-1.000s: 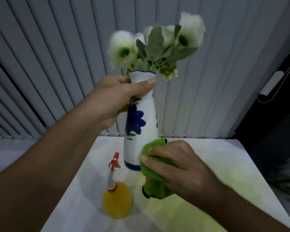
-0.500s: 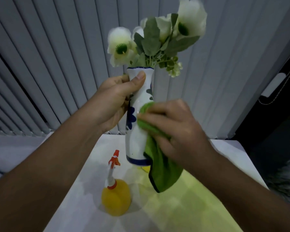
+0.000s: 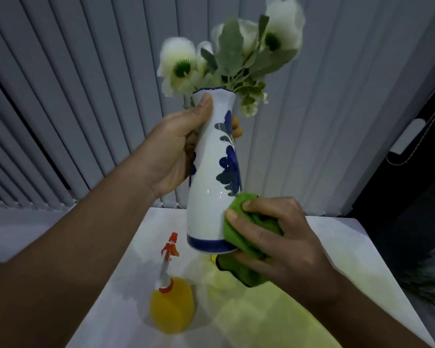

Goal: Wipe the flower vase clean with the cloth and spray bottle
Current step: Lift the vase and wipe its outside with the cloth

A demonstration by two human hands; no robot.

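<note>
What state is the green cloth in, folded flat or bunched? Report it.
Bunched. The green cloth is crumpled in the right hand, pressed against the lower side of the white and blue ceramic vase.

A single wide-angle view looks from the person's head, forward and slightly down, close over both forearms, which enter from the lower left and lower right corners of the frame. The vase [image 3: 212, 169] fills the centre at near range, with the table [image 3: 337, 242] spreading across the lower half. Vertical blinds [image 3: 86, 84] cover the upper part, their slats bowed by the lens. No second view shares the scene.
</note>
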